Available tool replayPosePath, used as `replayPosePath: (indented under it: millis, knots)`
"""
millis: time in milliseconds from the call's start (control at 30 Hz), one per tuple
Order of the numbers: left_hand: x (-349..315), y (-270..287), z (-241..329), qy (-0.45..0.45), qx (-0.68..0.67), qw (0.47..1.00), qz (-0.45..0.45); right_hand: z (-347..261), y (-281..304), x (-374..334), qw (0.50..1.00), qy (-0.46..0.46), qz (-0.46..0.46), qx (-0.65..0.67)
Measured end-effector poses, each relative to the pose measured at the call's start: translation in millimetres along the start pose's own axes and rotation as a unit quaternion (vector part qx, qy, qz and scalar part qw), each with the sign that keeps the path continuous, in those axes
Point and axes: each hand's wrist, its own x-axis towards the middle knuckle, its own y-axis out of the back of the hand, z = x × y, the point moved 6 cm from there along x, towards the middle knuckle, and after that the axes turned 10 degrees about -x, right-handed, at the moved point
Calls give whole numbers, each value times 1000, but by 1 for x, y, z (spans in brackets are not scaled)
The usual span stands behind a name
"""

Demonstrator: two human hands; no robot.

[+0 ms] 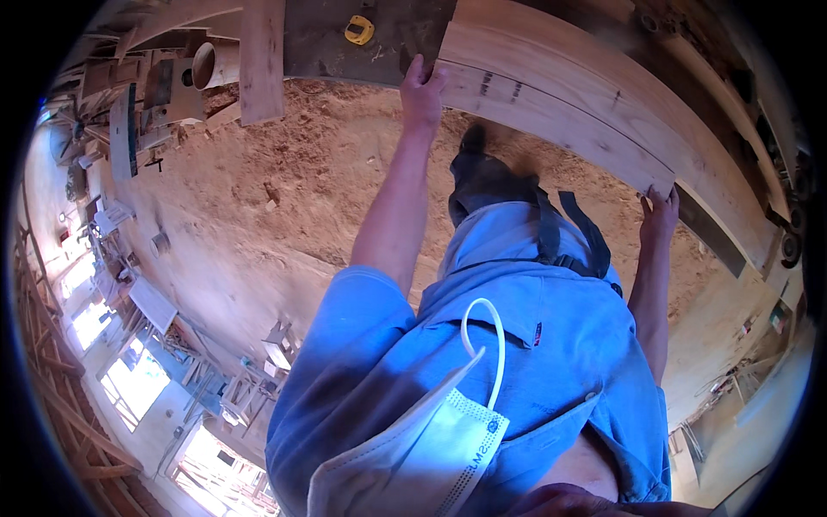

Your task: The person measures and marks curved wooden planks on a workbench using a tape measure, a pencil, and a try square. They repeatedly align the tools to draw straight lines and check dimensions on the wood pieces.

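Note:
A pale wooden board (551, 129) with dark marks near its left end lies along the front edge of the work surface. At its left end my left hand (422, 93) is closed on the corner, fingers pointing away from me. The board's right end is held by my right hand (659, 211), with the fingertips at its near edge. Directly behind it, a wider wooden board (594, 65) runs alongside, with a thin dark line between the two. The undersides of both boards are hidden.
A yellow tape measure (359, 30) rests on the dark tabletop (319, 56) left of the boards. Another plank (262, 65) juts toward me there, beside a round tube (205, 65). Sawdust covers the floor (301, 172). A white face mask (413, 457) hangs in front of my chest.

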Motion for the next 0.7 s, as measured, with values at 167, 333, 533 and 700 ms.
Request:
replayPosePath:
  millis: [167,333,533,700]
  knots:
    - [-9,15,11,5,10,1000,28,-7,-3,-2,999,19,-19,-23]
    - [-39,51,-22,56,-151,966,204,-10,-2,-6,999,2,-10,-33]
    - [-86,12,-63,186,-221,953,92,-4,2,12,998,-39,-28,-50]
    - [-112,-24,-75,265,-264,927,29,-4,7,21,994,-72,-18,-84]
